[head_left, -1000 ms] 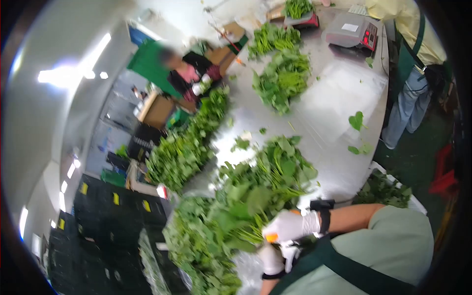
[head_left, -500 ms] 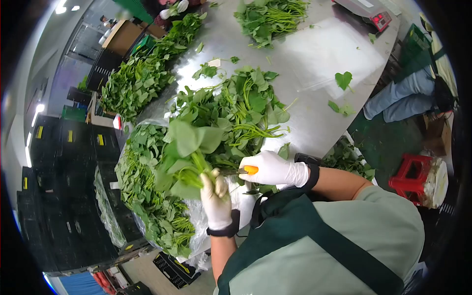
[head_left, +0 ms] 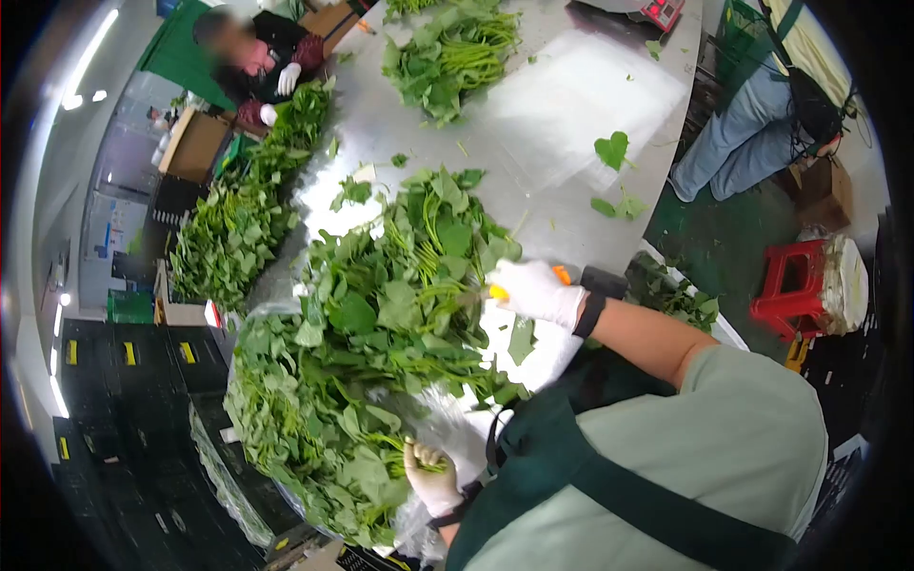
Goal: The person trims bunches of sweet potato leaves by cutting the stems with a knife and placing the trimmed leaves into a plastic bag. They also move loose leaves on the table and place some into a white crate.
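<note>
The right hand (head_left: 535, 290), in a white glove with a black band at the wrist, is stretched forward on a bare forearm to the near edge of the big heap of greens (head_left: 381, 305). Its fingers are curled shut around an orange-handled tool (head_left: 562, 274). Orange shows on both sides of the fist, and the working end is lost among the leaves. The left hand (head_left: 431, 482), gloved the same, is tucked low and close to the body below that heap, elbow bent. It is clenched on a bunch of stems (head_left: 405, 462) lying on a crumpled plastic sheet (head_left: 447, 419).

Four masses of greens lie on the steel table (head_left: 571, 105):
- the big heap
- a lower pile (head_left: 286, 428) touching it on the side nearest the left hand
- a long row (head_left: 233, 238) beside the heap
- a smaller pile (head_left: 447, 52) well beyond it

Two patches of loose leaves (head_left: 612, 149) lie apart from the heap on bare metal.

Two other people are at the table beyond the heap. One person in white gloves (head_left: 276, 76) is at the end of the long row, and one standing person (head_left: 752, 133) is across the far edge. One red stool (head_left: 788, 285) stands on the floor.
</note>
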`<state>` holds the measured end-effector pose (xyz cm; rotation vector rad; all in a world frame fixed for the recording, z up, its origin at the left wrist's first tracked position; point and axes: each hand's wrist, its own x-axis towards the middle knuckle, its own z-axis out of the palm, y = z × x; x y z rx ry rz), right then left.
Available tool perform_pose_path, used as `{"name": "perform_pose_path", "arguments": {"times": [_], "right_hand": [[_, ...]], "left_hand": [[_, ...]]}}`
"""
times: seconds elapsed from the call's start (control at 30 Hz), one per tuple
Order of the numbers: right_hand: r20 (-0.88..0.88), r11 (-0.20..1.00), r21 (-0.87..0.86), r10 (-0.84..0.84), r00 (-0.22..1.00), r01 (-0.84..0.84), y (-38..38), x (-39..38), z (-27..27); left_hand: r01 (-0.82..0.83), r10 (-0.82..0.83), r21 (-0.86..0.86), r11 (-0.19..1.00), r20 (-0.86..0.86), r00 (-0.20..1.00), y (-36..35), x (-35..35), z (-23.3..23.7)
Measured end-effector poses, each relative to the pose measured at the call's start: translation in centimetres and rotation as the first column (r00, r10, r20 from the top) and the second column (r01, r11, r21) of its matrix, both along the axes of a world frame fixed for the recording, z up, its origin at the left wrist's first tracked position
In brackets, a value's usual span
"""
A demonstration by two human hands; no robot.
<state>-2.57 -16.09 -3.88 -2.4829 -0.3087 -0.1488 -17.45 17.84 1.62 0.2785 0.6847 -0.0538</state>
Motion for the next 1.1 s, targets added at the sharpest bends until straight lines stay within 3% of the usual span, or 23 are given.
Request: {"name": "perform_pose_path", "arguments": {"times": [0.07,0.13,0.17,0.2,0.23,0.3,0.4,0.43,0.57,0.6,0.67,0.73,0.8,0.93,0.97,1.0,1.07,1.1], "right_hand": [[0.017,0.998,-0.047,0.047,0.999,-0.046,0.7,0.7,-2.5],[-0.01,0.989,0.141,-0.037,0.999,0.038,0.3,0.7,-0.2],[-0.134,0.947,0.32,0.048,0.99,-0.003,-0.3,1.0,1.3],[-0.239,0.869,0.495,0.155,0.959,-0.017,-1.2,1.5,3.3],[-0.441,0.557,0.81,0.374,0.816,0.182,-1.6,1.3,5.3],[-0.43,0.423,0.877,0.477,0.767,0.229,-2.2,1.6,8.3],[-0.345,0.278,0.933,0.512,0.787,0.228,-1.6,1.6,10.3],[-0.309,0.192,0.951,0.524,0.794,0.243,-1.1,1.4,10.6],[-0.227,0.044,0.966,0.607,0.762,0.253,1.2,0.9,11.3],[-0.236,0.048,0.964,0.606,0.76,0.261,1.9,0.7,11.2],[-0.353,0.288,0.931,0.551,0.757,0.224,3.0,0.5,12.1],[-0.159,0.572,0.816,0.366,0.917,-0.087,4.2,0.1,11.5],[0.007,0.778,0.563,0.335,0.942,-0.281,4.4,-0.2,11.8],[0.09,0.801,0.482,0.356,0.93,-0.354,4.9,-0.6,10.8],[0.193,0.764,0.53,0.314,0.93,-0.368,4.9,-0.7,10.7],[0.186,0.763,0.533,0.315,0.931,-0.365,4.8,-1.0,10.7],[-0.077,0.709,0.695,0.243,0.967,-0.123,3.9,-1.6,11.4],[-0.276,0.703,0.711,0.274,0.921,0.004,3.3,-1.7,11.9]], "left_hand": [[-0.001,0.004,-0.076,0.997,0.042,0.999,-0.8,0.4,0.2],[-0.006,0.005,0.022,1.0,0.082,0.997,-1.8,0.9,1.6],[-0.028,0.016,0.107,0.994,0.106,0.994,-1.9,0.9,2.0],[-0.05,0.026,0.192,0.98,0.126,0.992,-1.9,0.8,2.5],[-0.037,0.013,0.203,0.979,0.115,0.993,-2.0,0.6,2.9],[-0.088,0.014,0.396,0.914,0.186,0.982,-2.8,0.9,3.5],[-0.105,0.027,0.461,0.881,0.173,0.985,-4.8,1.9,4.9],[-0.068,-0.051,0.532,0.844,0.205,0.977,-5.9,2.3,5.5],[0.025,-0.166,0.574,0.818,0.195,0.967,-9.2,5.5,7.0],[0.056,-0.225,0.557,0.829,0.24,0.944,-9.8,6.3,7.3],[0.108,-0.279,0.568,0.816,0.224,0.934,-11.3,7.7,8.2],[0.162,-0.304,0.566,0.808,0.166,0.938,-12.5,9.0,8.8],[0.236,-0.363,0.403,0.884,0.275,0.89,-12.1,9.7,7.9],[0.329,-0.451,0.429,0.841,0.22,0.865,-11.8,10.3,7.5],[0.272,-0.397,0.434,0.859,0.23,0.888,-11.9,10.4,7.5],[0.216,-0.346,0.438,0.873,0.241,0.907,-12.3,10.6,8.0],[0.143,-0.268,0.435,0.889,0.242,0.933,-12.8,10.7,9.2],[0.139,-0.282,0.452,0.881,0.268,0.921,-12.1,10.8,8.5]]}}
